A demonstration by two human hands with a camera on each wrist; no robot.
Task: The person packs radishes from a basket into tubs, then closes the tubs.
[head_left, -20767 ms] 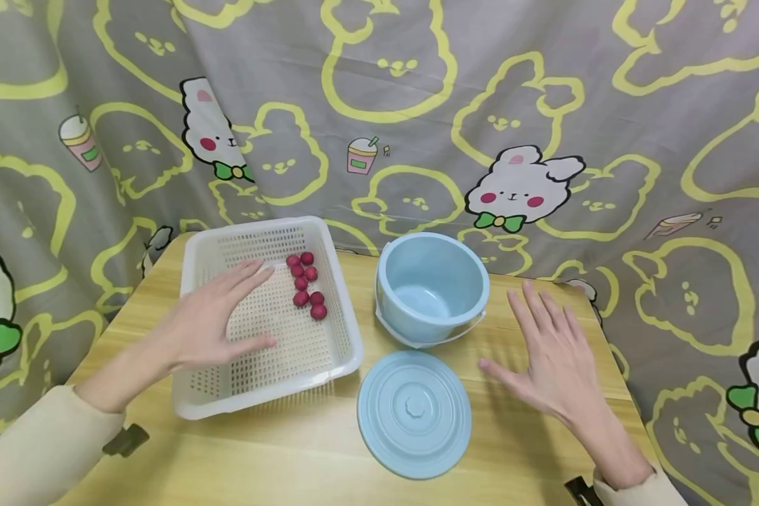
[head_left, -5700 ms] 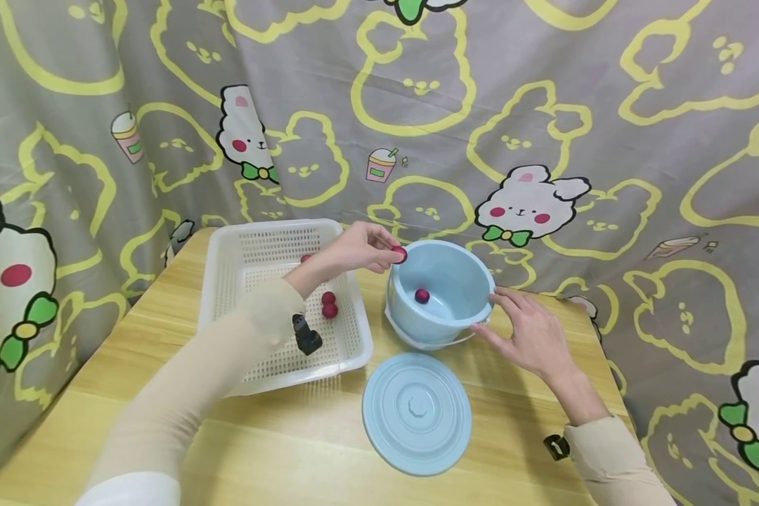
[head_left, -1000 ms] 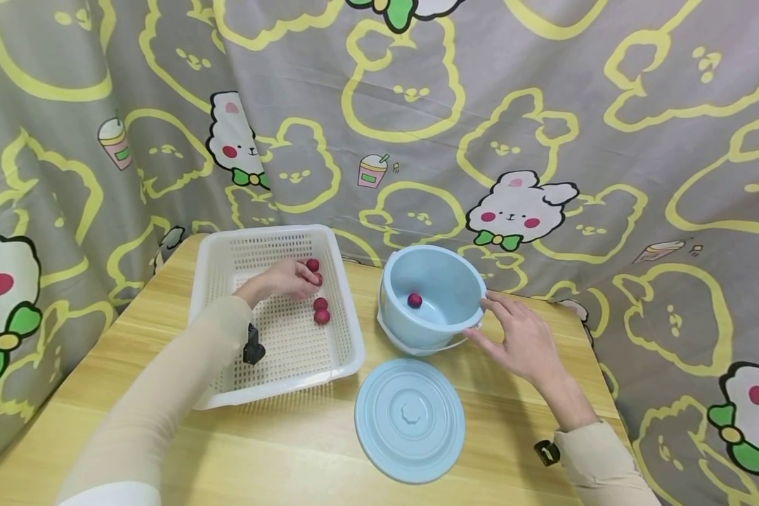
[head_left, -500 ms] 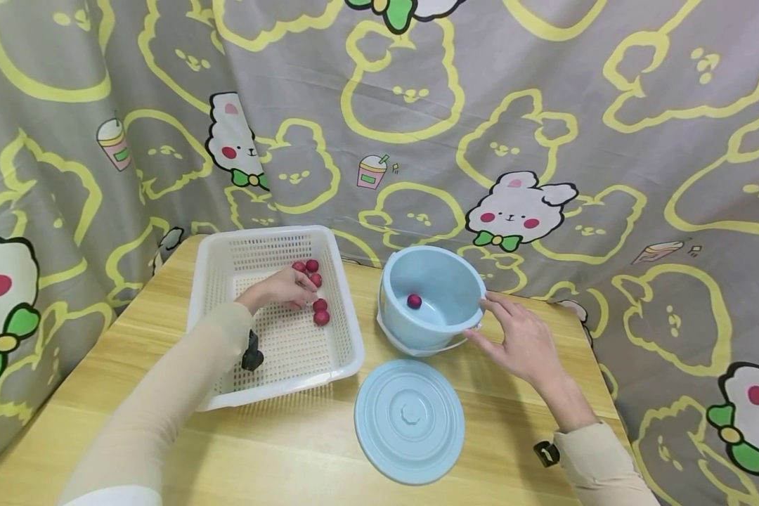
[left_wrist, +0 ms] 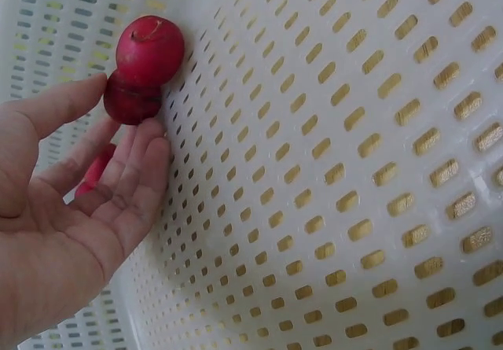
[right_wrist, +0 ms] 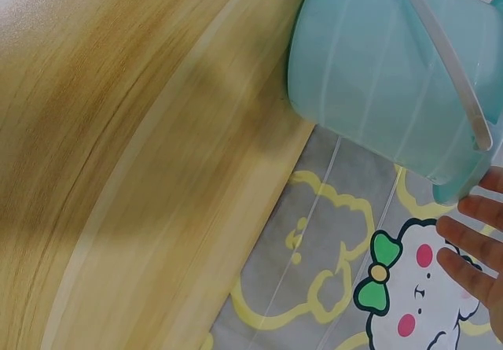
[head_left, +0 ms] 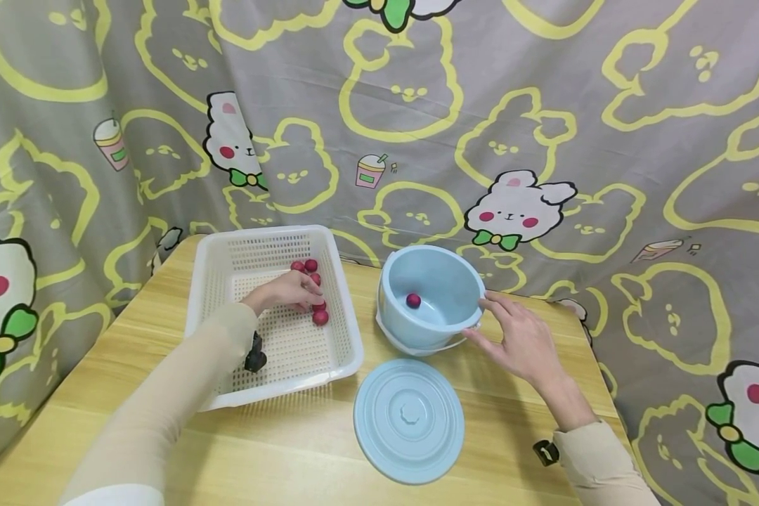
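Observation:
My left hand (head_left: pixel 287 289) reaches down into the white perforated basket (head_left: pixel 291 383). Thumb and fingertips close around a dark red radish (left_wrist: pixel 132 105), which sits against another radish (left_wrist: pixel 151 49). Farther back in the basket lie several more radishes (head_left: pixel 311 266), partly covered by the hand in the head view. One radish (head_left: pixel 414 301) shows on the floor of the light blue bucket (head_left: pixel 443 281). My right hand (head_left: pixel 521 341) rests its fingertips at the bucket's right rim, fingers mostly straight, as the right wrist view also shows.
A round light blue lid (head_left: pixel 410 422) lies on the wooden table (head_left: pixel 278 450) in front of the bucket. The bucket's thin handle (head_left: pixel 411 348) hangs down its near side. A grey patterned curtain (head_left: pixel 411 140) stands right behind the table.
Within the last second my left hand shifts from a farther radish to a nearer one. Earlier it held a radish at the bucket's rim. The right hand stays at the bucket.

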